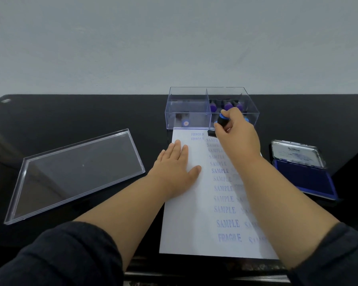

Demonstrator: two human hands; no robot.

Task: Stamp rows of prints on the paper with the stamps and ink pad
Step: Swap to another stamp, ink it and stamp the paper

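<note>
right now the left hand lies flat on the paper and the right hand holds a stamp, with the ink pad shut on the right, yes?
Not quite: the head view shows the ink pad open, lid raised. The left hand does lie flat on the paper, and the right hand holds a stamp.

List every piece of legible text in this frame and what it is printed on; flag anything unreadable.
"FRAGILE": blue prints on the paper, two at the far end, one at the near end.
"SAMPLE": a column of prints down the paper; a second column is partly hidden by the right arm.
"Artline": inside the ink pad lid; the smaller lines under it are too blurred to read.
</note>
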